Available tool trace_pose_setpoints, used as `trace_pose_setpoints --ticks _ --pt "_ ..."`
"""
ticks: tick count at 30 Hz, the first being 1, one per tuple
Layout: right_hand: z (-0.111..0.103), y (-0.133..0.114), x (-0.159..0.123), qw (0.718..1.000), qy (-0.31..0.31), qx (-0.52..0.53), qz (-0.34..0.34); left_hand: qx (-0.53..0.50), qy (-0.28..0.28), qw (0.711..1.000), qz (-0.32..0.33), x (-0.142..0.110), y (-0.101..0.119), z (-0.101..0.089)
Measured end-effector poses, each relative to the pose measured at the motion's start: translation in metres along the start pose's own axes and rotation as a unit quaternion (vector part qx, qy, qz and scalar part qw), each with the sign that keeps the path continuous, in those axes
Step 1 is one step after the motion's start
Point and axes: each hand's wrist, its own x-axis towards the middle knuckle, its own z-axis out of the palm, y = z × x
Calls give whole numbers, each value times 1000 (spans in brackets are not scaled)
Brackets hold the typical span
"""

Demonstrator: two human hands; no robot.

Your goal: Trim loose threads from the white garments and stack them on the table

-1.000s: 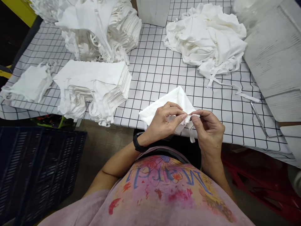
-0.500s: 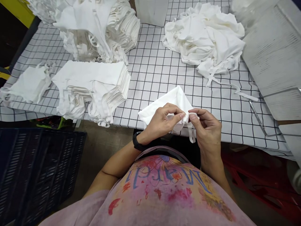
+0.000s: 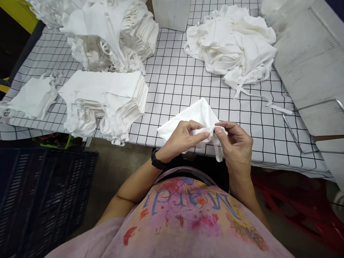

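A folded white cloth piece lies at the near edge of the checked table, right in front of me. My left hand pinches its near corner, with a black watch on the wrist. My right hand pinches the same corner and its narrow white strap, which hangs down over the table edge. Both hands' fingertips meet at the cloth's corner.
A neat stack of folded white pieces sits at left, a taller heap behind it, a small piece far left. A loose pile lies at back right. A grey board stands right; a dark crate sits on the floor.
Both hands have stayed on the cloth's corner, with the fingers shifting slightly along the strap. The view has tilted a little.
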Motion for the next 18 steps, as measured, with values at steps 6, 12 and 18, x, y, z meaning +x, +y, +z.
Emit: trace_pose_setpoints --ticks 6,12,18 --pt "0 -2 2 999 -33 14 11 -94 -32 995 -32 1 -1 1" --pt "-1 -1 3 1000 -27 -7 -1 -104 -31 993 -43 0 -2 1" --pt "-5 3 5 999 -44 26 0 -3 -6 1000 6 -1 0 -1"
